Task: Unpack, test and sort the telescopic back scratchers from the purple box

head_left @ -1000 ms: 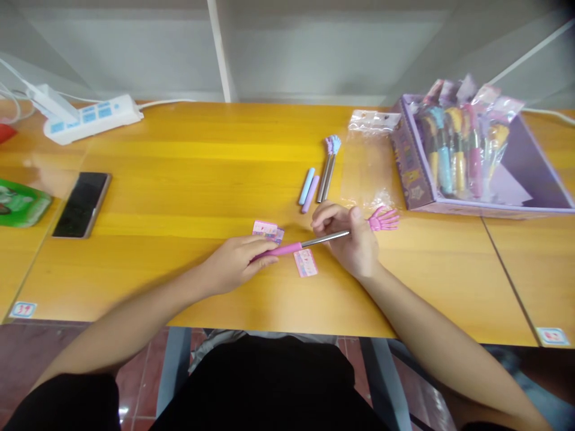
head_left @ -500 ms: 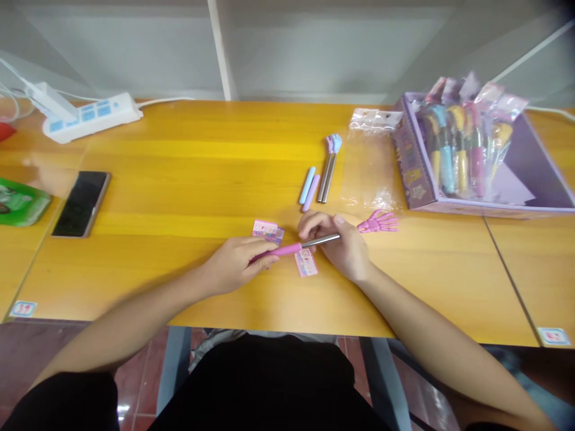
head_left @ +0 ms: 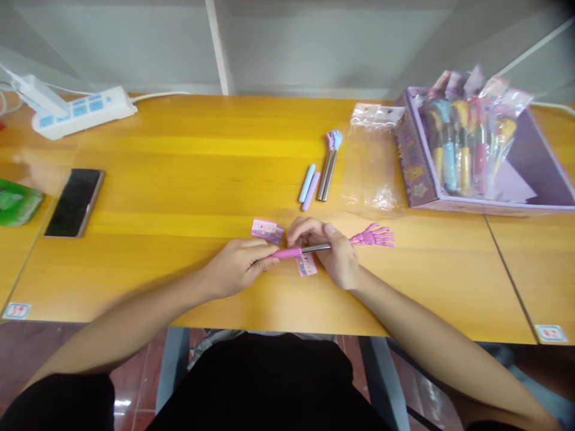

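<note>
A pink back scratcher lies across both hands, with a pink handle sleeve [head_left: 287, 253], a bare metal rod [head_left: 315, 248] and a pink hand-shaped head [head_left: 374, 235]. My left hand [head_left: 240, 266] is closed around the sleeve. My right hand [head_left: 339, 257] grips the rod near the head, its fingers curled. Small printed cards [head_left: 267, 229] lie beyond the left fingers, and another card [head_left: 307, 265] is partly under the rod. Farther back are two metal rods with purple and blue hand-shaped heads [head_left: 334, 140], beside a blue sleeve [head_left: 307, 183] and a purple sleeve [head_left: 311, 191].
A clear plastic bag [head_left: 372, 161] lies flat beside a purple display box [head_left: 420, 173] with several wrapped scratchers. To the left are a phone [head_left: 74, 202], a green packet [head_left: 18, 202] and a white power strip [head_left: 85, 112] with cables.
My right hand has shifted slightly left toward my left hand, bringing the pink head along. Less bare rod shows between the sleeve and my right hand. The view has shifted a little.
</note>
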The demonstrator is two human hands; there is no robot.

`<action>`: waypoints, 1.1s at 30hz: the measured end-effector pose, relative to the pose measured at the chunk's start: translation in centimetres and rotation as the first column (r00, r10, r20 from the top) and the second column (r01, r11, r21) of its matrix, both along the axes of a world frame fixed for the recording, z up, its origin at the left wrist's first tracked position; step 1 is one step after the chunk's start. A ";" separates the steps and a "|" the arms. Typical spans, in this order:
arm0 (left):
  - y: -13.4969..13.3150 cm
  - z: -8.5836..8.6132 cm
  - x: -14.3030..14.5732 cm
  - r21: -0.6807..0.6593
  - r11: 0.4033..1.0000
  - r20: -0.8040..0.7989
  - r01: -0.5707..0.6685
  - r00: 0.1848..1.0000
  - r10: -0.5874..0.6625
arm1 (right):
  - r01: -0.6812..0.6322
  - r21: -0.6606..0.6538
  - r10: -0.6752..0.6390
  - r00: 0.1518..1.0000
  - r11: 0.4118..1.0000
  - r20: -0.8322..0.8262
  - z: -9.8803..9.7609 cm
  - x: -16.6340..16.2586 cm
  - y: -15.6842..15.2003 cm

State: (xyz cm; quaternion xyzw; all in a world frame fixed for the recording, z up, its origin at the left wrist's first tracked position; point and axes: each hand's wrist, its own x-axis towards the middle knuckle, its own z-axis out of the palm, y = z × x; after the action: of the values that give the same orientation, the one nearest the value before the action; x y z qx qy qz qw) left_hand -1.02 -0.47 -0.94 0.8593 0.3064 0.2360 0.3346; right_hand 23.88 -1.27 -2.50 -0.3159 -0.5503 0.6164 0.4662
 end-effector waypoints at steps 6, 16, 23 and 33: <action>-0.2 0.1 0.0 0.007 1.000 -0.006 0.001 1.000 -0.001 | -0.031 0.011 0.030 0.999 0.999 0.020 0.1 -0.3 -0.5; -0.3 0.0 0.0 0.025 1.000 0.003 0.019 1.000 -0.019 | -0.071 0.045 0.070 0.997 0.996 0.034 -0.5 -0.4 -0.7; 0.4 -0.2 0.1 -0.065 0.998 -0.002 -0.001 1.000 0.001 | -0.089 0.158 0.060 0.983 0.983 0.176 2.3 1.2 1.2; 1.9 2.7 -0.7 -0.146 0.983 -0.101 -0.111 0.990 0.096 | 0.157 0.440 -0.386 0.776 0.884 0.499 5.2 7.7 2.2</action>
State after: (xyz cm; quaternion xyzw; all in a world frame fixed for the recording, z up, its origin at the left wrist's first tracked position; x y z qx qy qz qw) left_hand -1.69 1.46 1.75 0.8245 0.3831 0.1884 0.3715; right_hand 31.59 0.94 2.68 -0.4689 -0.7191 0.3004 0.4157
